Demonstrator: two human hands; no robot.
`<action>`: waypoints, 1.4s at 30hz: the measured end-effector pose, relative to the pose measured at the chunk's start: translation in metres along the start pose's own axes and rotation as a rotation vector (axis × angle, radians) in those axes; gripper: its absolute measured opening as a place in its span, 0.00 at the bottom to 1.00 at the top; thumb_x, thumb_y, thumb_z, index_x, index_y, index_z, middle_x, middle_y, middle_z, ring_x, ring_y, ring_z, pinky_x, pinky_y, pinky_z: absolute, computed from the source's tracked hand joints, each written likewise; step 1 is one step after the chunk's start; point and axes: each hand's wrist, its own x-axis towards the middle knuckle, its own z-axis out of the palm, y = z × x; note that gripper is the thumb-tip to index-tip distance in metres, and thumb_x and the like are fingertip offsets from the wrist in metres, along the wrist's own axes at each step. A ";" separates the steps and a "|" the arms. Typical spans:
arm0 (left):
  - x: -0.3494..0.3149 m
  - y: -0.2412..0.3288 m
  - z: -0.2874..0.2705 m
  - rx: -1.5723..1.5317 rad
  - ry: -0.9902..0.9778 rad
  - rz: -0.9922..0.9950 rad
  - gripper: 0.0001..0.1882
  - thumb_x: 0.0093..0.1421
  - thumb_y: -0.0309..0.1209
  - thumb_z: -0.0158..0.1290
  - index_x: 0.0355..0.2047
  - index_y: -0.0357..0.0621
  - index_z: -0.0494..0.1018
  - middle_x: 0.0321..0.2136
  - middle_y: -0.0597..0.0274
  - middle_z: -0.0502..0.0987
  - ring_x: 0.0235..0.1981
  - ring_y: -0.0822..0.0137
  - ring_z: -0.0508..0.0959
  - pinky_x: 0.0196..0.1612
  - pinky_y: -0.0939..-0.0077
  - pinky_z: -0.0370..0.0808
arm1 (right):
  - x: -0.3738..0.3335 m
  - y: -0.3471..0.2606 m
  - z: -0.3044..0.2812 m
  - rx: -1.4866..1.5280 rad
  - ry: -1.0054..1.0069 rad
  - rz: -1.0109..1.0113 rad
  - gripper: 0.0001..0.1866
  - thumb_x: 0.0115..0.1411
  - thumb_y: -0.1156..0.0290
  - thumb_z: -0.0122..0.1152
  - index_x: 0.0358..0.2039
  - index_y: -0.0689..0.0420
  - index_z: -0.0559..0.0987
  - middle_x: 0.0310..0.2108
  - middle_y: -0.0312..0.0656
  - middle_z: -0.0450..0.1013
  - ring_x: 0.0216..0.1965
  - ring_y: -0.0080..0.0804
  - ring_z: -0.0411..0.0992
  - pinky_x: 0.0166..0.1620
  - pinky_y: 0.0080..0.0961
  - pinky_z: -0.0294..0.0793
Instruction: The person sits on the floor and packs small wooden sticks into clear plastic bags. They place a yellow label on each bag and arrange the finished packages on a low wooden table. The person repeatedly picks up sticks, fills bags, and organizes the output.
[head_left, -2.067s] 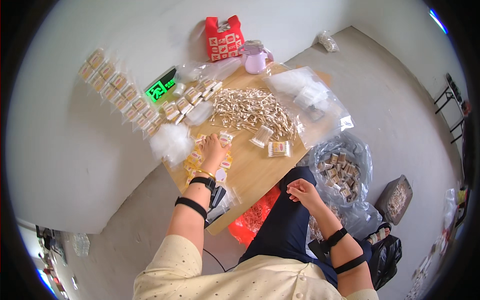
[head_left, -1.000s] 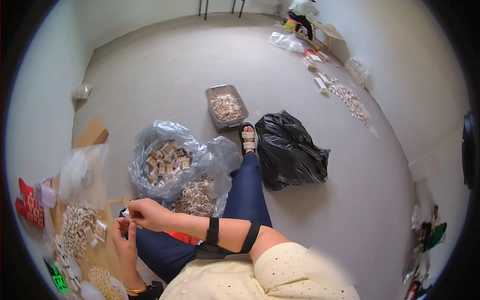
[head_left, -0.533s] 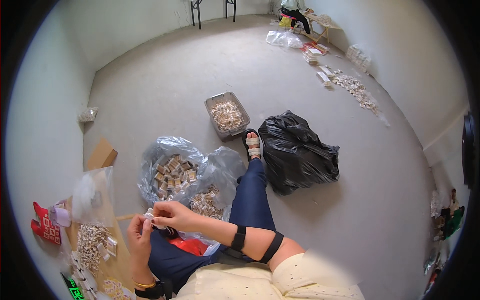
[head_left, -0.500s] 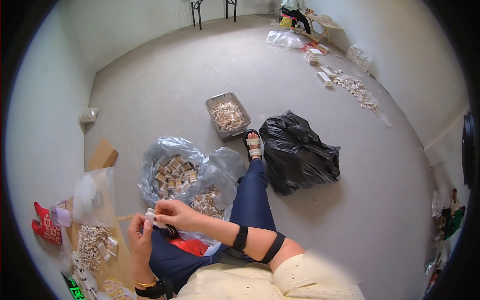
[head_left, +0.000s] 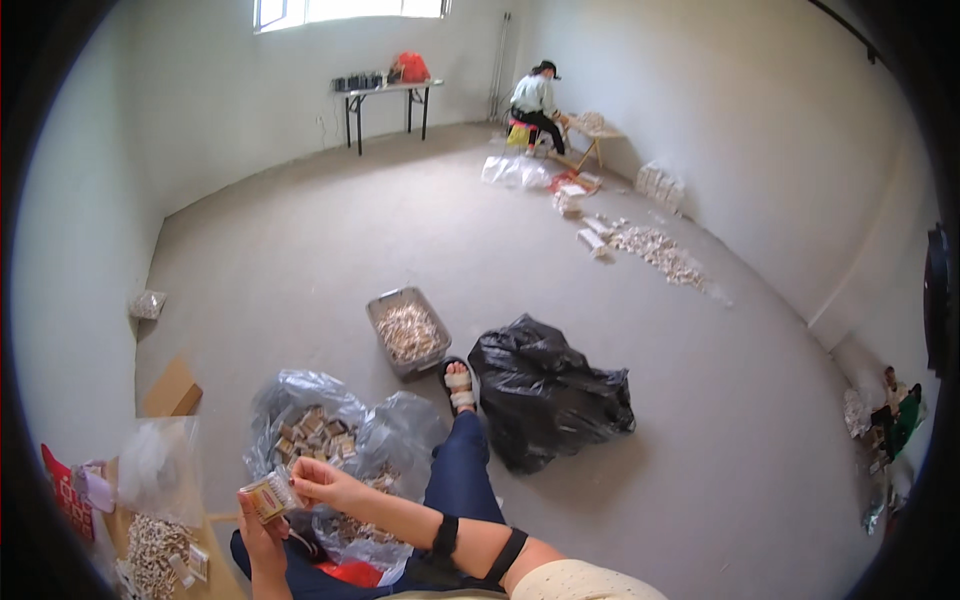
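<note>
Head view, as I watch from a distance: the left grip [head_left: 262, 540] has a labelled packet [head_left: 269, 497] pinched at its lower edge while the right grip [head_left: 320, 483] pinches its clear end. The packet is held aloft beside the surface [head_left: 217, 582], where cotton swabs [head_left: 155, 548] lie heaped, near a grey plastic bag [head_left: 303, 388] of similar packs [head_left: 318, 438].

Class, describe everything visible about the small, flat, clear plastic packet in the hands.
The small, flat, clear plastic packet looks shiny and roughly rectangular, with a yellowish label bearing a red mark; pale shapes show beside it, too small to identify. It is held aloft, tilted, its left part gripped by the bare left hand, its right end pinched by the bare right hand.
</note>
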 end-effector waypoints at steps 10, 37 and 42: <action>0.012 0.000 -0.006 0.161 0.058 0.099 0.27 0.67 0.55 0.39 0.26 0.45 0.69 0.17 0.71 0.68 0.13 0.80 0.65 0.15 0.87 0.60 | 0.002 -0.022 0.008 -0.300 0.178 -0.001 0.14 0.68 0.58 0.49 0.43 0.55 0.64 0.30 0.33 0.67 0.28 0.20 0.66 0.34 0.20 0.68; 0.039 -0.019 -0.006 0.179 0.227 0.348 0.15 0.71 0.36 0.40 0.28 0.42 0.56 0.24 0.67 0.57 0.26 0.74 0.58 0.30 0.77 0.62 | 0.020 -0.013 0.055 -0.845 0.537 -0.446 0.12 0.69 0.63 0.44 0.38 0.60 0.65 0.26 0.47 0.67 0.28 0.37 0.67 0.34 0.30 0.67; 0.025 -0.004 0.011 0.488 0.300 0.596 0.14 0.71 0.35 0.40 0.28 0.43 0.57 0.24 0.69 0.57 0.26 0.77 0.57 0.29 0.80 0.60 | 0.022 -0.016 0.052 -0.810 0.549 -0.427 0.13 0.69 0.62 0.45 0.36 0.60 0.66 0.24 0.46 0.66 0.26 0.36 0.66 0.33 0.30 0.66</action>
